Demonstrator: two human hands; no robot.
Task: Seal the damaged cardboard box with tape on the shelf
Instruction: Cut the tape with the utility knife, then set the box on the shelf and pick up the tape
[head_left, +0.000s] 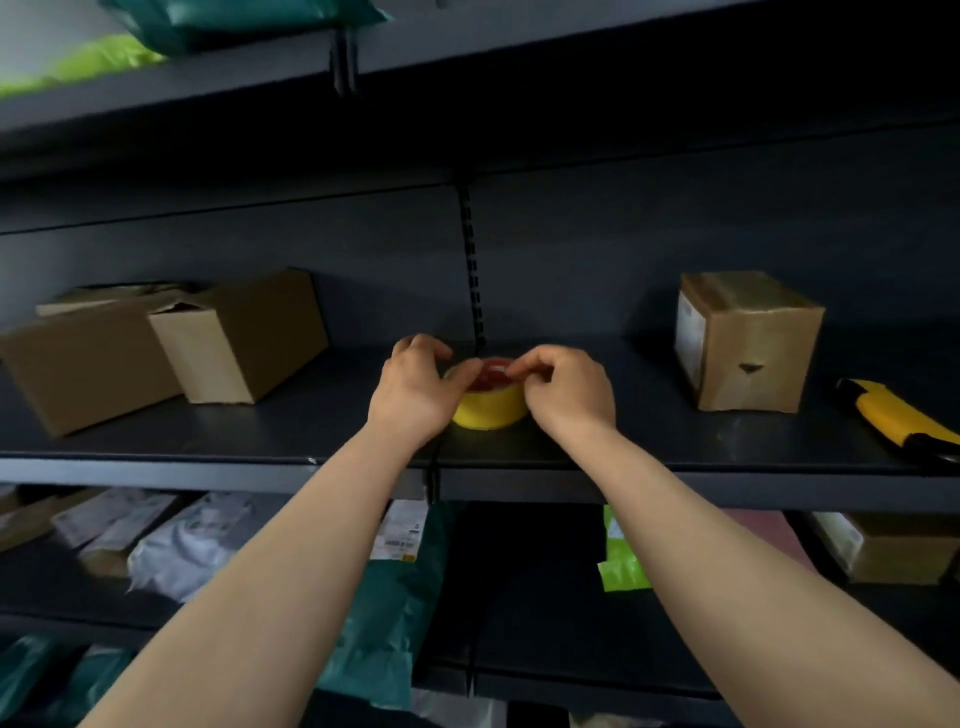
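Tape roll (488, 410): yellow, red core, lying flat at mid-shelf near the front edge of the dark shelf (675, 447).
Left hand (415, 384): fingers curled round the roll's left side, holding it.
Right hand (566, 389): fingertips pinching at the roll's top rim.
Damaged cardboard box (748, 343): upright, well right of the roll, with a small hole in its front face.
Yellow-and-black tool (893, 415): far right, beside the box.
Two brown cartons (244, 338): left end, touching.
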